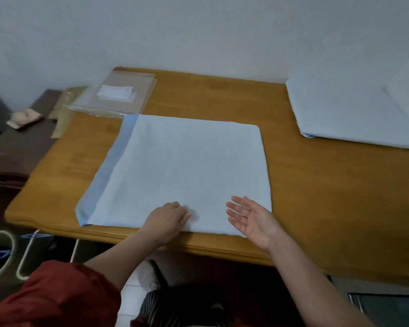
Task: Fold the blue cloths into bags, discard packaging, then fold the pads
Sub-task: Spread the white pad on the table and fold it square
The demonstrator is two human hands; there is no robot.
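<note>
- On the floor at the near left, a pale-rimmed round bin (11, 256) is cut off by the frame. Its contents are dark and hard to make out.
- At the table's front edge, the left hand (168, 220) lies palm-down on the pale blue square folded pad (180, 166). Its fingers are lightly bent and the tips press the fabric rather than pinch it.
- Just beside it, the right hand (250, 220) hovers over the pad's near right corner, palm turned up and inward, fingers straight and spread, holding nothing.
- The pad lies flat at the middle of the orange-brown wooden table (305, 197), its near edge almost flush with the table's front edge. A darker blue strip runs down its left side, and bare wood lies open to either side.
- At the far left, flat clear plastic bags (118, 95) overhang the table's corner, with a white slip showing through the top one.
- At the far right, a stack of pale blue folded cloths (352, 109) runs off the frame.
</note>
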